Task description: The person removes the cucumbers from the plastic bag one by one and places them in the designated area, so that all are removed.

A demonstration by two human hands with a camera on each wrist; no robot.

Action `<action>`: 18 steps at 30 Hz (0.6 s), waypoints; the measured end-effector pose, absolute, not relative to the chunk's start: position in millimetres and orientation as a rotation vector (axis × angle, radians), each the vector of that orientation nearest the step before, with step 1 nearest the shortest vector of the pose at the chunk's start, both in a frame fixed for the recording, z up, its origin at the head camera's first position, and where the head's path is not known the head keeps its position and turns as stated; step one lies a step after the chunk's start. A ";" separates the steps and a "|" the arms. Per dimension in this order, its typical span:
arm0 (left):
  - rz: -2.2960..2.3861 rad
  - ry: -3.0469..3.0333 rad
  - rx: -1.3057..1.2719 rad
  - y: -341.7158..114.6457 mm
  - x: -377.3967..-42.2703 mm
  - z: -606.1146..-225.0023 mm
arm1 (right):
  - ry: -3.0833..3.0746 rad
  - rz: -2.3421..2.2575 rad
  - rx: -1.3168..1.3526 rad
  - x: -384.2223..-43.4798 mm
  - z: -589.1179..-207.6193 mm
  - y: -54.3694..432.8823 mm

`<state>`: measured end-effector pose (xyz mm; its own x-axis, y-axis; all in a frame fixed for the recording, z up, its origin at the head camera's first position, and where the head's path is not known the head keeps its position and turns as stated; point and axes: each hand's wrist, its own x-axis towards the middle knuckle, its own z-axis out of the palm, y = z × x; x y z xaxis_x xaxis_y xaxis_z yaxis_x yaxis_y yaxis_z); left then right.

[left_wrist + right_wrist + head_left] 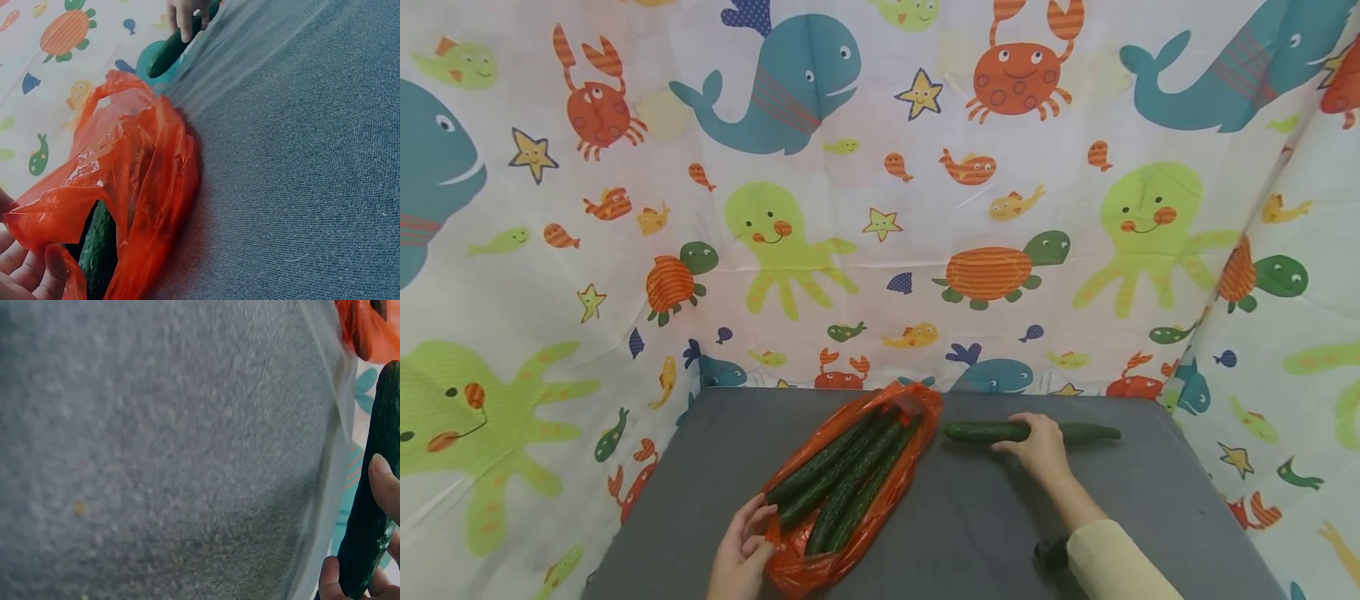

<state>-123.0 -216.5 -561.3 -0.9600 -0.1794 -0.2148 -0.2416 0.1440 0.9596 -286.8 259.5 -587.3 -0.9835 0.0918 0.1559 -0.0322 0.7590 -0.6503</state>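
An orange plastic bag (pixel 891 508) lies slantwise on the grey table with several dark green cucumbers (pixel 846 475) in its open mouth. At its near left edge, my left hand (pixel 743 550) pinches the thin plastic between thumb and fingers; the left wrist view shows the bag's edge (pixel 59 212) drawn up by these fingers. Right of the bag, my right hand (pixel 1037 450) grips a single cucumber (pixel 1090 432) around its middle, and it lies crosswise near the table's back. In the right wrist view, thumb and fingers wrap this cucumber (pixel 369 531).
The grey cloth-covered table (pixel 985 533) ends at the back against a white curtain (pixel 880 283) printed with sea animals, which also hangs at both sides. A small black object (pixel 1051 553), partly hidden, sits by my right sleeve (pixel 1112 558).
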 end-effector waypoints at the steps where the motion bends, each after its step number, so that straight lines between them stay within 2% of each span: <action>1: 1.973 2.338 -0.436 -216.8 -122.8 -561.2 | -2.781 1.029 -0.054 -288.6 -588.4 260.1; 18: 1.998 2.335 -0.437 -216.4 -123.5 -562.4 | -2.817 0.990 -0.108 -308.1 -595.0 267.0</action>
